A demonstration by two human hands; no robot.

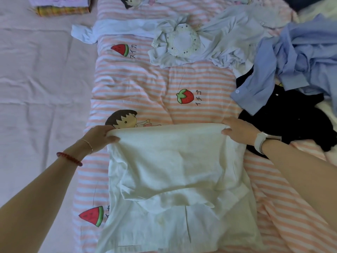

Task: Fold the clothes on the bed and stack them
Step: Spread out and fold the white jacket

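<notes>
We have a white shirt (175,179) spread on the striped quilt (145,88) of the bed, at 6 o'clock in the head view, directly in front of us.

Left hand (99,136) pinches the far-left corner of the shirt's folded edge, fingers curled around the cloth. Right hand (238,131) grips the far-right corner the same way. Both hands sit level with each other at the far edge; neither is nearer.

The gripped edge runs 9 to 3 o'clock. The shirt's long axis runs 12 to 6, with its far portion doubled over and its near portion lying flat toward us. We cannot tell for certain which end is collar and which is hem.

We judge a lengthwise fold is in hand. The next move likely turns on carrying this far edge toward 6 o'clock, keeping both corners square to the side edges.

Unfolded clothes wait beyond: a pale garment (175,44) at 12 o'clock, a blue shirt (291,57) at 2 o'clock, a black garment (291,121) just beside the right hand. A folded stack (62,4) sits at 11 o'clock, well apart, on the pink sheet (36,70).
</notes>
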